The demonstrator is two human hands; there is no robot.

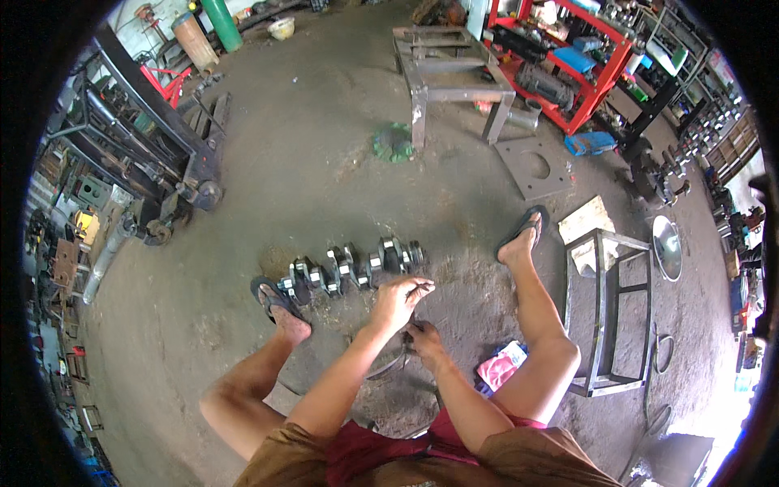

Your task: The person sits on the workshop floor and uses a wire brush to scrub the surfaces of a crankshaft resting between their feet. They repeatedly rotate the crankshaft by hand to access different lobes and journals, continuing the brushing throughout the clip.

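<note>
Fingers (422,285) of left hand (396,302) drawn together, of right hand (427,339) bent; whether anything is pinched cannot be told. Crankshaft (347,269) seen laid on floor (324,154), just beyond hands, between sandalled feet (526,237).

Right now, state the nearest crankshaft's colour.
The nearest crankshaft is dark grey and silver; see the head view.

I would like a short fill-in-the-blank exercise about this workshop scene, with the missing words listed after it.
1. The right hand is farther from the crankshaft than the ____ hand.
2. The tall metal rack, to the right of the steel table frame, is painted ____.
3. The pink packet lies on the floor beside the person's ____ leg.
4. Next to the brown cylinder at upper left is a ____ one.

Missing words: left; red; right; green.
</note>
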